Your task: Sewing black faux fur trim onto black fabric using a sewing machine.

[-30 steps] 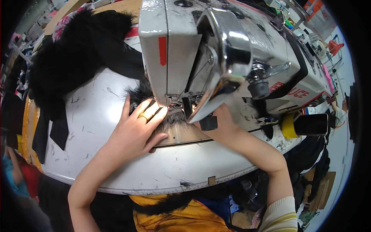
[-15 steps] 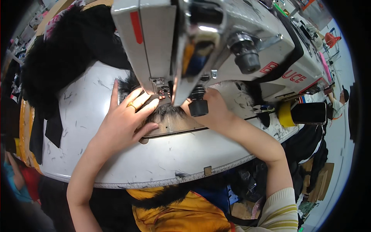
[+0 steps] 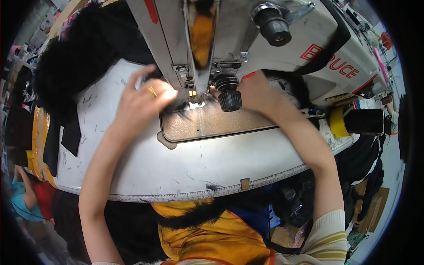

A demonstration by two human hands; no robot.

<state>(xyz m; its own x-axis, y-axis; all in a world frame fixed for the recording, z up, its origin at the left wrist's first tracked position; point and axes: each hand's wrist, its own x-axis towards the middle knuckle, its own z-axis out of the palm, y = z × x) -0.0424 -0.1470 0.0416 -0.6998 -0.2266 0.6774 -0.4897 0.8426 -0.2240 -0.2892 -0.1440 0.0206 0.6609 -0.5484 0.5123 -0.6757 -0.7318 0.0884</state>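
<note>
A white sewing machine (image 3: 282, 44) stands over the white table, its needle area (image 3: 198, 99) lit. My left hand (image 3: 143, 101), with a gold ring, is just left of the needle, lifted a little and smeared by motion. One finger points up while the others curl in. Dark fur fabric (image 3: 180, 106) lies beside its fingertips, near the presser foot; whether the hand grips it is unclear. My right hand (image 3: 252, 92) reaches in to the right of the needle, behind a black knob (image 3: 230, 100) that hides its fingers. Below both hands the tan metal plate (image 3: 212, 128) lies bare.
Black fur and cloth (image 3: 66, 75) are heaped at the table's left. More black fur (image 3: 298, 88) lies by the machine base, near a yellow roll (image 3: 338, 123) and a dark phone-like slab (image 3: 364, 121). A measuring tape (image 3: 145, 197) runs along the near edge. Another person's arm (image 3: 27, 190) shows at far left.
My left hand has risen and shifted off the plate. The black fur under the needle has mostly gone from the plate's front, uncovering it. My right hand stays by the needle; the view has shifted.
</note>
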